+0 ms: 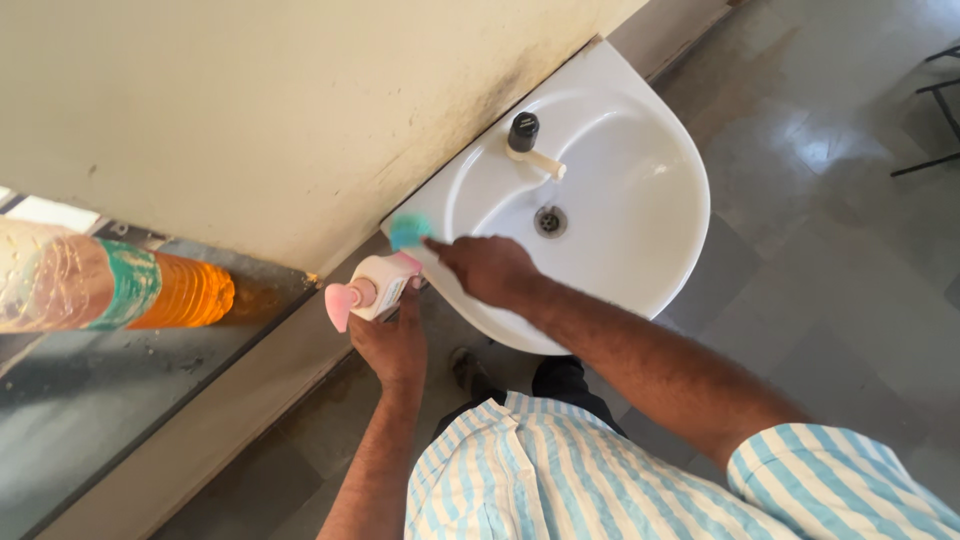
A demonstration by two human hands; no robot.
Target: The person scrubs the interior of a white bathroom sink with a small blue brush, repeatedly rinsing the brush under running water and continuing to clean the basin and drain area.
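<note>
Left hand (392, 345) grip closed around pump bottle (378, 287), right hand (487, 268) grip unclear, at sponge (408, 230)

The sink (660, 250) is glossy white ceramic, smooth, its drain (550, 220) dull metal and its tap (528, 140) plastic-looking. The pump bottle (372, 292) and the clear bottle (110, 285) of orange liquid look like plastic; the striped shirt (560, 480) is soft cloth, the wall (250, 110) matt and stained.

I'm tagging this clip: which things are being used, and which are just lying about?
In use: pump bottle held by left hand; teal sponge at right hand; white sink.
Lying about: orange-liquid bottle on the ledge; black-topped tap; a shoe.
</note>
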